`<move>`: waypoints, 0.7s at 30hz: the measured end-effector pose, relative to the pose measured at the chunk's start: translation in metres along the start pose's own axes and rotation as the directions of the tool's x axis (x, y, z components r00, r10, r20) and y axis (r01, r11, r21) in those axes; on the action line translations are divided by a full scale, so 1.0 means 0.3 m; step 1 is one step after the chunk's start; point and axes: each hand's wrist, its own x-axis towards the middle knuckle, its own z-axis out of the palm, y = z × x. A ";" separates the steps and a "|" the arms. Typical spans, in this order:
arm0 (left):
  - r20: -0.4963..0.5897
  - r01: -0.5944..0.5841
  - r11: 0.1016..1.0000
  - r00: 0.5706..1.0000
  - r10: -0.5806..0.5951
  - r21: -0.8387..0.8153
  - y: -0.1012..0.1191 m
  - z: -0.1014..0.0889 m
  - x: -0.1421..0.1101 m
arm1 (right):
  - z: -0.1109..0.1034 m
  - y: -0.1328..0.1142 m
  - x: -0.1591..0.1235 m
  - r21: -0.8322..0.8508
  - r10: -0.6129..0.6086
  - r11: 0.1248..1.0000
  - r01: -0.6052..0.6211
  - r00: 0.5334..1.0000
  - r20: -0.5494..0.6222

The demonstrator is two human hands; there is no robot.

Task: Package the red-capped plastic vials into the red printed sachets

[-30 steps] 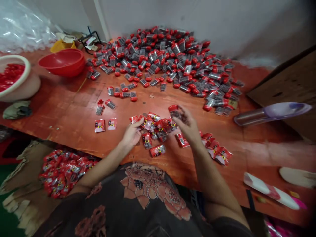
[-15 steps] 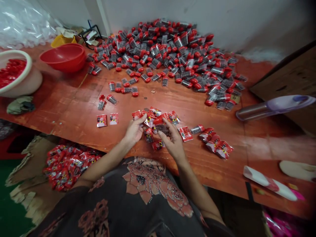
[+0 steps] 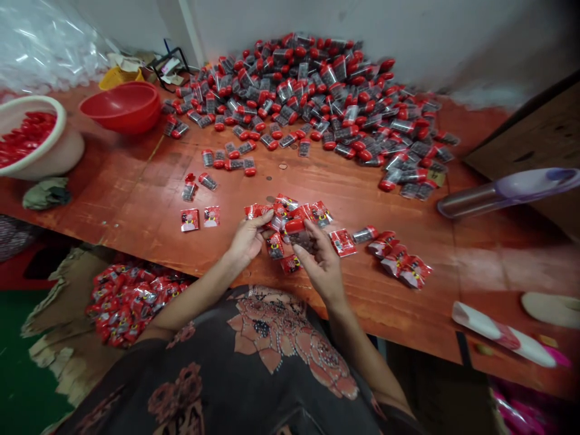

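My right hand (image 3: 324,260) holds a small clear container with a red cap (image 3: 295,226) and dark contents, its capped end toward my left hand. My left hand (image 3: 247,241) is closed, thumb and fingers pinching a shiny red printed packet (image 3: 277,221) beside that cap. Whether the container's end is inside the packet I cannot tell. Around and under both hands lie several more red printed packets (image 3: 321,212). Just right of my right hand are a flat red packet (image 3: 343,242) and a red-capped container (image 3: 364,234) lying on its side.
A large heap of red-capped containers (image 3: 290,90) lies against the wall. At left stand a red bowl (image 3: 122,109) and a white tub (image 3: 67,145) of red caps. A clear purple-edged scoop (image 3: 471,199) rests at right. Filled packets (image 3: 131,302) fill a box below the table edge.
The whole view has shifted slightly to the right. The red-capped container in my right hand has moved a little lower and nearer me; both hands keep their grips.
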 end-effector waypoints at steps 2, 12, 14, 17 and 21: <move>-0.013 0.027 0.999 1.000 -0.028 -0.017 -0.002 0.003 0.000 | 0.002 -0.012 0.002 0.004 -0.015 1.000 0.016 0.999 -0.039; 0.017 0.056 0.997 0.998 -0.057 0.044 -0.013 -0.004 -0.006 | 0.009 -0.014 0.023 -0.142 -0.086 0.987 0.079 0.995 -0.043; 0.013 0.048 0.996 0.999 -0.049 0.073 -0.015 -0.007 -0.005 | 0.008 -0.011 0.022 -0.138 -0.086 0.987 0.079 0.995 -0.048; -0.013 0.012 0.997 1.000 -0.011 0.079 -0.015 -0.008 -0.004 | 0.007 -0.011 0.019 -0.134 -0.082 0.988 0.075 0.995 -0.052; -0.028 -0.005 0.999 1.000 0.006 0.033 -0.011 -0.007 -0.003 | 0.004 -0.020 0.010 -0.135 -0.083 0.988 0.077 0.996 -0.041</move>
